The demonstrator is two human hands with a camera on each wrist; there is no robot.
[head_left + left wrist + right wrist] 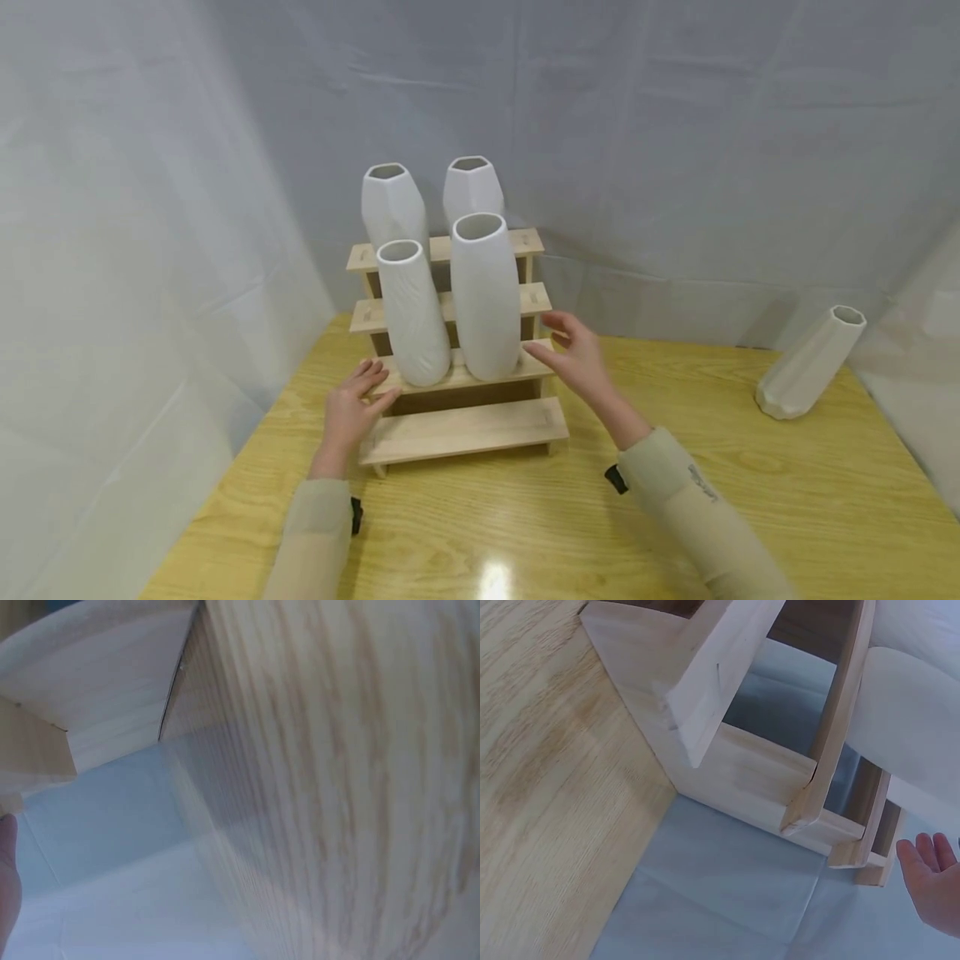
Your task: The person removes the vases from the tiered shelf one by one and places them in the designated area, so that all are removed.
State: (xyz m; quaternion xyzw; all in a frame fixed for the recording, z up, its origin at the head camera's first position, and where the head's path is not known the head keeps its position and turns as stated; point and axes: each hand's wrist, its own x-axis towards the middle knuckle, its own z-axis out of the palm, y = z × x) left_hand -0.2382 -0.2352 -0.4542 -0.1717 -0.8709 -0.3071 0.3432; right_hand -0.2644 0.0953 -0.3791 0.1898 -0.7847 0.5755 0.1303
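A stepped wooden stand (pixel 472 429) carries white vases on its tiers. On the second tier from the bottom, a carved vase (pixel 416 325) stands left of a taller smooth vase (pixel 486 308). My left hand (pixel 354 408) is at the left end of that tier, fingers spread, fingertips at the board's edge. To the right of the smooth vase, my right hand (pixel 573 358) is held with thumb and fingers apart and nothing between them. The right wrist view has this hand (pixel 930 885) beside the tier ends, below a white vase (pixel 915 735).
Two faceted vases, one left (pixel 392 204) and one right (pixel 472 192), stand on the top tier. Another white vase (pixel 810 367) is at the right of the wooden table (pixel 697 450). Pale sheeting (pixel 675 167) hangs behind and at the sides.
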